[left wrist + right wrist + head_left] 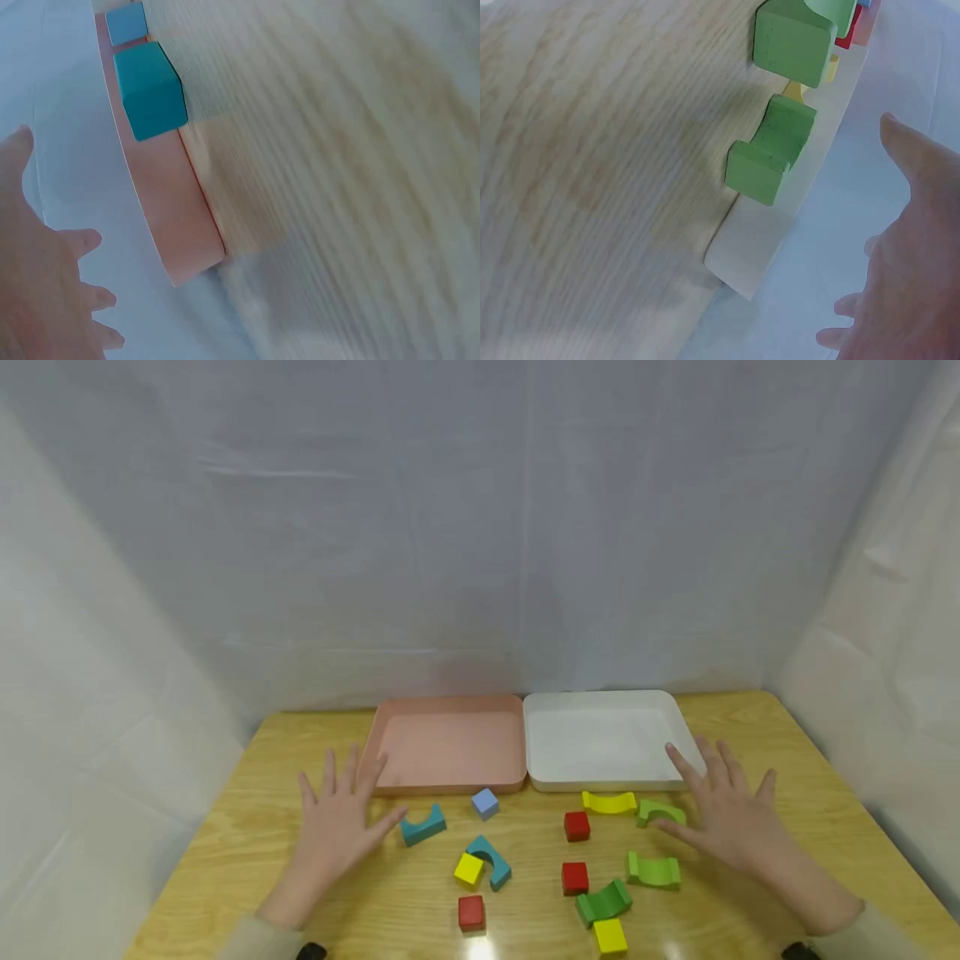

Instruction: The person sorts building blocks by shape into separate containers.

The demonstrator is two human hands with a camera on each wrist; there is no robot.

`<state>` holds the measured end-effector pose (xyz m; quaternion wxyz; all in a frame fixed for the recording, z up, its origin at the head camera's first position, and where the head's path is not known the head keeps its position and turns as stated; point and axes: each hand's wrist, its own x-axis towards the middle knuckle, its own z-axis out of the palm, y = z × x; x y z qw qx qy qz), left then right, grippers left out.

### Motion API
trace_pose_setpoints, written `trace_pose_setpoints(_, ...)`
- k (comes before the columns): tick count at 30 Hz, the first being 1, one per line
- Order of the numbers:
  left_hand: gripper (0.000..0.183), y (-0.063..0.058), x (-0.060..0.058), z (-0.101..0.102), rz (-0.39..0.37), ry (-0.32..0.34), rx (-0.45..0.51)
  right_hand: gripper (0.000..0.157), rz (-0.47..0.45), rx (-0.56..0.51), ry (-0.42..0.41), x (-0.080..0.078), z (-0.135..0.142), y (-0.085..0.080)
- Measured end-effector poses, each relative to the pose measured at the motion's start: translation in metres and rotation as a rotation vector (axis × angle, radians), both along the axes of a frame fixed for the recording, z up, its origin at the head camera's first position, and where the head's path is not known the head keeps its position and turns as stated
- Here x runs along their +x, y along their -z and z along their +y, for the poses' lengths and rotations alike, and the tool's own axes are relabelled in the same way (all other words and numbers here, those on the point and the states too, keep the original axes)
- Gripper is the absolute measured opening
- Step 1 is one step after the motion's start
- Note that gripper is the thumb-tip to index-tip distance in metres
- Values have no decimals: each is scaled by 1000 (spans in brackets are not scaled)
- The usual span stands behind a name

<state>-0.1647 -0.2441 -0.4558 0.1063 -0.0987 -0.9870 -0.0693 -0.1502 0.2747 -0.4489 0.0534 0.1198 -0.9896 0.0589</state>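
With fingers spread and nothing held, my left hand (339, 820) hovers over the table left of a teal arch block (423, 827). My right hand (731, 817), likewise spread and holding nothing, is nearest a light green arch block (660, 812). Another light green arch (653, 870) lies just below that one. Near the middle lie a blue cube (485, 803), a second teal arch (491, 862) touching a yellow cube (468, 870), and a red cube (471, 913). Further right are a yellow arch (609, 803), two red cubes (577, 826), a dark green arch (604, 902) and a yellow cube (611, 937).
A pink tray (450, 790) and a white tray (607, 785) stand side by side at the table's back edge, with no blocks inside. Pale sheets (480, 527) hang behind and on both sides of the wooden table (405, 910).
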Motion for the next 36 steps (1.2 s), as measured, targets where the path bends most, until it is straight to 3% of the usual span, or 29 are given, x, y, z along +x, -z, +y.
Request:
trace_pose_setpoints(6,85,-2,-6,-7,-49,-17,-8,113,-3,-16,4,0,4,-6)
trace_pose_setpoints(15,87,3,-16,-16,-40,-26,9,114,-9,-38,19,0,12,-12)
trace_pose_setpoints(36,80,8,-42,-32,-54,-48,80,111,32,-83,80,8,37,2)
